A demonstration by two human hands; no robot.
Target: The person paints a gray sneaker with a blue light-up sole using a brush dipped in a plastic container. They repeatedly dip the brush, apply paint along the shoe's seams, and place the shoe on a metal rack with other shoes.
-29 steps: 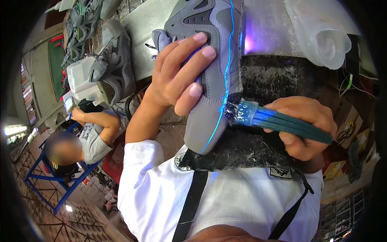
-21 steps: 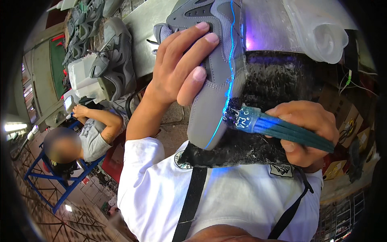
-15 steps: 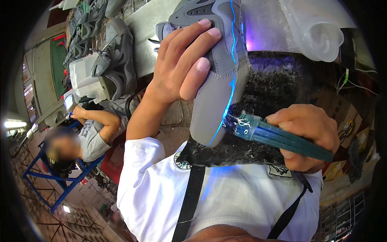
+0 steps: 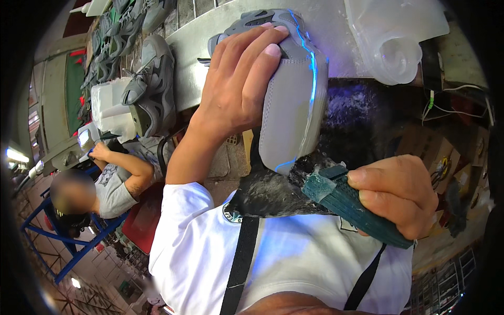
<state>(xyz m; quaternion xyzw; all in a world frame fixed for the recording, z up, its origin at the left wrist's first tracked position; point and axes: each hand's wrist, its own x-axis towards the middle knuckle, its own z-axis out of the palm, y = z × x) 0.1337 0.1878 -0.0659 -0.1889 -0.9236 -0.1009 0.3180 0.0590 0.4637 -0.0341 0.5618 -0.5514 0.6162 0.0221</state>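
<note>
My left hand is closed round a grey shoe upper, its fingers laid over the side of it. Along the shoe's lower edge runs a line that glows blue and curves round the end nearest me. In my right hand is a brush with a dark green, ribbed handle, pinched between thumb and fingers. The dark bristles are at or against the shoe's near end; whether they touch it I cannot tell.
A metal bench lies behind the shoe, with a translucent plastic container at its right. Finished-looking grey shoes stand at the left near a white tub. Another person sits at the left. A black apron covers my lap.
The shoe has tilted in my left hand, showing more of its side. My right hand has moved down a little, and the brush has shifted round to the shoe's near end.
</note>
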